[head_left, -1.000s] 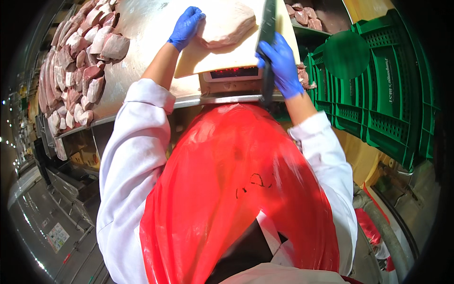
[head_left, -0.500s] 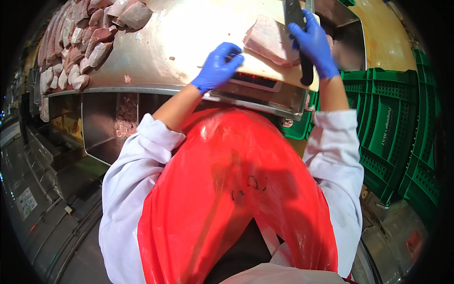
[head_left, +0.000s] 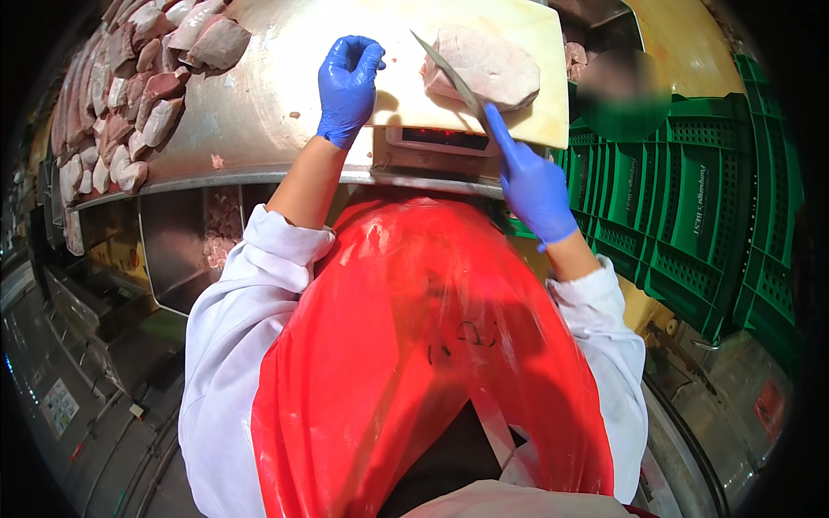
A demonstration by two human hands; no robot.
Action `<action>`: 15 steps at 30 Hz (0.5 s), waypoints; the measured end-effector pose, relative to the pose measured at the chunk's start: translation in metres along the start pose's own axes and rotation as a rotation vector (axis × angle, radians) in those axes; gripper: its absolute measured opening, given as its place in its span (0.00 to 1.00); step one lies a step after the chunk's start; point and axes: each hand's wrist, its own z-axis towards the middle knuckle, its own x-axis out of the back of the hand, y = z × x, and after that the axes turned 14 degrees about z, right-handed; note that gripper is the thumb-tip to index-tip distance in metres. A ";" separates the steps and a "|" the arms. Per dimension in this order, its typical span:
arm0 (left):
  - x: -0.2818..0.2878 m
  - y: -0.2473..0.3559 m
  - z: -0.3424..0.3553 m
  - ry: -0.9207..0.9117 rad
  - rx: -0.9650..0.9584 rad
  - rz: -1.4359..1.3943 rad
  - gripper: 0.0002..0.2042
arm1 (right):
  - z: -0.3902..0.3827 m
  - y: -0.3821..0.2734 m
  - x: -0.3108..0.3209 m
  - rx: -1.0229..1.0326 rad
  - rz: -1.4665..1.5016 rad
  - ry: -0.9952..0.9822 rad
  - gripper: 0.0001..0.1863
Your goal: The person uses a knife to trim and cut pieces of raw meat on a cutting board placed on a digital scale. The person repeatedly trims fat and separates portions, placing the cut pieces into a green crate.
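Note:
My right hand [head_left: 535, 186] in a blue glove grips a long knife [head_left: 466, 93], its index finger stretched along the handle toward the blade. The blade angles up to the left, across the left end of a thick pale pink slab of raw meat [head_left: 501, 69]. Whether the edge touches the meat, I cannot tell. That slab lies on a cream cutting board [head_left: 551, 112]. Left of the slab and apart from it, my gloved left hand [head_left: 347, 93] is held above the board's left part, fingers curled in toward the thumb, with nothing visible in them.
Many raw meat pieces [head_left: 129, 99] are heaped on the steel table [head_left: 259, 112] at far left. A scale display [head_left: 442, 138] with red digits sits at the board's near edge. Below the table is a metal bin [head_left: 173, 242] with meat scraps. Green crates [head_left: 682, 198] stack at right.
My right hand has drawn the knife from the slab's right side to its left end, its blade now pointing up-left. My left hand has moved left, away from the slab.

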 end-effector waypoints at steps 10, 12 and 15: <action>-0.030 0.023 -0.016 -0.244 -0.164 0.526 0.09 | -0.086 0.033 0.019 -0.146 0.356 0.095 0.43; -0.041 0.014 -0.018 -0.217 -0.548 0.901 0.10 | -0.064 0.032 0.017 -0.161 0.432 0.165 0.42; -0.039 -0.006 -0.014 -0.230 -0.466 0.785 0.09 | -0.015 0.014 0.006 -0.168 0.469 0.269 0.40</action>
